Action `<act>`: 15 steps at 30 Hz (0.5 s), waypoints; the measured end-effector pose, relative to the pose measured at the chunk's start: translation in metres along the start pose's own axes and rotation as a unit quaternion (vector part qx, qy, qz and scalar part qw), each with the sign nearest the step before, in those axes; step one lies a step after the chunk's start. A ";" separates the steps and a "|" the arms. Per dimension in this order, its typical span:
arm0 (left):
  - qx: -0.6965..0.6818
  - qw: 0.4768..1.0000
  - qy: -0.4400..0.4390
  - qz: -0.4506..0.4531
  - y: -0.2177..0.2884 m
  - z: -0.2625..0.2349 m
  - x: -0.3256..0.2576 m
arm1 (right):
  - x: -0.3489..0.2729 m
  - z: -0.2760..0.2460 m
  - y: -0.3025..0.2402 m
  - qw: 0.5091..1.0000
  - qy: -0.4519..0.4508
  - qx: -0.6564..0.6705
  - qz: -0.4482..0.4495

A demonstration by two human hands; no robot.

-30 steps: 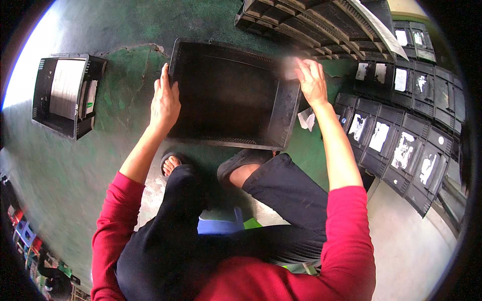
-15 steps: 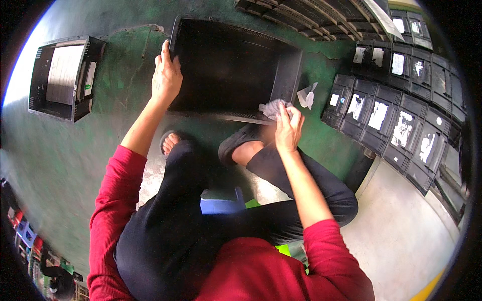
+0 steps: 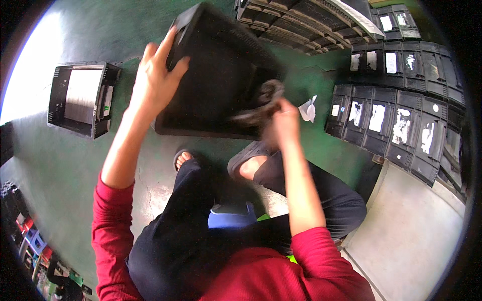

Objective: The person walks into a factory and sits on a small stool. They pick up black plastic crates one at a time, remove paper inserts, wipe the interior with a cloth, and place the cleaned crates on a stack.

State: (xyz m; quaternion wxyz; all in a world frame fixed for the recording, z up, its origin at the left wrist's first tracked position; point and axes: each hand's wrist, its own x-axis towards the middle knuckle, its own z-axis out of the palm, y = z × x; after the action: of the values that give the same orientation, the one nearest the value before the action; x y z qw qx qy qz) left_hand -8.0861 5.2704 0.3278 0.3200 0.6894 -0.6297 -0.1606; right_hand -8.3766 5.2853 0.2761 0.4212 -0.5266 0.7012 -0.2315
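Note:
I sit low over a green floor with a big black plastic tray (image 3: 221,75) tilted up in front of me. My left hand (image 3: 155,80) grips the tray's left rim near the top corner. My right hand (image 3: 281,123) is closed on a crumpled dark-grey cloth (image 3: 261,108) and presses it against the tray's lower right side. The cloth is blurred by motion. My sandalled feet (image 3: 246,163) rest just below the tray.
Another black tray with a pale sheet inside (image 3: 80,98) lies on the floor at the left. Rows of black crates with white labels (image 3: 396,115) line the right side, more stacked trays (image 3: 306,22) at the top. A scrap of white paper (image 3: 308,109) lies by the crates. A blue stool (image 3: 233,218) is under me.
The tray has been tipped up from flat to tilted. My right hand came off the tray's far right corner, took up the cloth, and now rubs it on the tray.

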 end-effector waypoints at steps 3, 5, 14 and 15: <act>0.065 0.994 -0.026 0.084 0.067 -0.040 0.029 | 0.025 -0.044 -0.016 0.980 -0.055 0.158 -0.106; 0.082 0.992 -0.049 0.086 0.093 -0.047 0.043 | 0.046 -0.042 -0.042 0.975 -0.028 0.196 -0.100; 0.114 0.987 0.029 0.113 0.091 -0.044 0.061 | 0.100 0.067 -0.035 0.910 -0.058 -0.171 -0.374; 0.095 0.987 0.027 0.124 0.091 -0.043 0.059 | 0.112 0.092 -0.016 0.867 -0.077 -0.342 -0.354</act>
State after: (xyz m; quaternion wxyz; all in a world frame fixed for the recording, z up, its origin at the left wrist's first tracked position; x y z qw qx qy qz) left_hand -8.1198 5.2234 0.4295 0.2869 0.6376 -0.7138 -0.0407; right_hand -8.3013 5.1862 0.1996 0.1565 -0.8668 0.4682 -0.0697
